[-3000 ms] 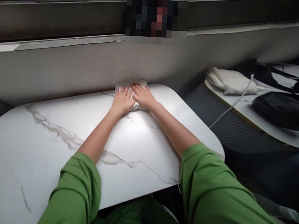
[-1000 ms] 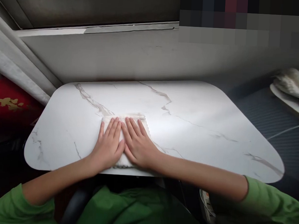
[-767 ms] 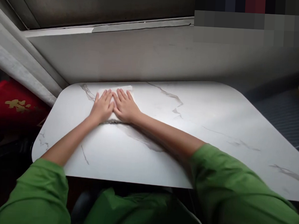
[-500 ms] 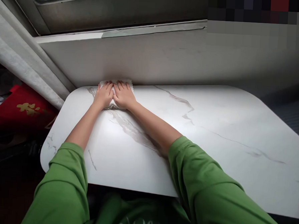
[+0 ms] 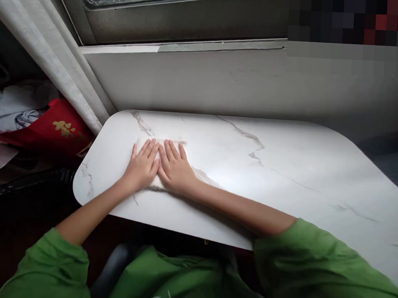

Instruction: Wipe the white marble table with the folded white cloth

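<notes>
A white cloth [image 5: 158, 182] lies flat on the white marble-patterned table [image 5: 285, 158], left of its middle. My left hand [image 5: 142, 164] presses on the left part of the cloth with its fingers stretched out. Beside it, my right hand [image 5: 176, 168] lies flat on the right part, fingers also extended. The thumbs are close together, and the hands cover much of the cloth.
Behind the table are a pale wall panel [image 5: 189, 86] and a window frame [image 5: 179, 23]. A light curtain [image 5: 57, 52] hangs at the left, near a red bag [image 5: 64, 131] with a gold pattern and some grey fabric [image 5: 24, 104].
Both hands and the cloth have moved from the table's back edge by the wall toward me. The fingers are straighter now, and the camera view has shifted a little.
</notes>
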A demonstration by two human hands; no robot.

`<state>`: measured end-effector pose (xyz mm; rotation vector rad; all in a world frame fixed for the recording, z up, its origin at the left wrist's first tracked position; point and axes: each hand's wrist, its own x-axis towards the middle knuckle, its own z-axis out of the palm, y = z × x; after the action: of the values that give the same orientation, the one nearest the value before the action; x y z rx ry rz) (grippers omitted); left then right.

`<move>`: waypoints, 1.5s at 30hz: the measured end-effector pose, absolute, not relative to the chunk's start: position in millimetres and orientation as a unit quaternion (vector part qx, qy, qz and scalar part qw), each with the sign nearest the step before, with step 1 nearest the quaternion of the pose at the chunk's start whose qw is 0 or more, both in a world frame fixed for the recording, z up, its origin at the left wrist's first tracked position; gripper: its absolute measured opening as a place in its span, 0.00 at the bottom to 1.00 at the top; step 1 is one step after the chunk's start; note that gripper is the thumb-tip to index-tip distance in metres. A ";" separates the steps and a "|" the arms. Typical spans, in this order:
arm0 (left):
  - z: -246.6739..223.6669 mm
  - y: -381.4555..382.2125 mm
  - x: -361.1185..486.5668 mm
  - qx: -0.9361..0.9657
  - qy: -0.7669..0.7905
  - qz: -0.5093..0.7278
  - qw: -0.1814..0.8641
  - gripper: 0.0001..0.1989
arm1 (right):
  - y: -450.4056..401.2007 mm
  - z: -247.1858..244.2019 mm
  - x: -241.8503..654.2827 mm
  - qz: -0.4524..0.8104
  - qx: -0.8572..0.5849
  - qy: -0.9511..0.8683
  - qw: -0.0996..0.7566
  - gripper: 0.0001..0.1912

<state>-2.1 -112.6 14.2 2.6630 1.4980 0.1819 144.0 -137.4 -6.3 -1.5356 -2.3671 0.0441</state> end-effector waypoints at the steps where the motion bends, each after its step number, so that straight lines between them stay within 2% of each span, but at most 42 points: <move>1: 14.0 -132.4 -6.9 0.870 0.487 0.064 0.037 0.27 | -155.4 -4.9 141.7 0.018 -0.526 -0.836 0.158 0.33; 6: 12.0 -209.3 -28.8 0.868 0.487 0.091 0.015 0.29 | -216.9 4.7 134.7 0.052 -0.444 -0.881 0.156 0.33; 10: 11.3 -209.2 -44.8 0.868 0.489 0.083 0.011 0.29 | -211.0 6.1 123.4 0.073 -0.422 -0.892 0.143 0.33; 16: 17.1 -87.3 -60.1 0.871 0.490 0.007 0.031 0.28 | -106.8 -0.6 93.0 0.070 -0.512 -0.845 0.137 0.34; 21: 17.3 28.8 -61.2 0.878 0.478 0.007 0.025 0.28 | 0.1 -4.2 79.2 0.070 -0.570 -0.806 0.145 0.33; 28: 8.2 86.2 -61.9 0.869 0.493 0.033 0.007 0.26 | 55.9 -8.9 72.9 0.046 -0.584 -0.789 0.185 0.32; 36: 16.4 45.6 -82.9 0.870 0.490 0.030 0.032 0.27 | 17.6 -0.9 55.6 0.068 -0.577 -0.799 0.157 0.32; 45: 16.1 -90.5 -148.2 0.877 0.477 0.064 0.007 0.29 | -110.1 7.3 11.6 0.036 -0.497 -0.853 0.154 0.35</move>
<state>-148.2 -90.5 16.1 2.7422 1.4926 0.1992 11.6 -110.1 7.3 -1.4247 -2.4453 0.1019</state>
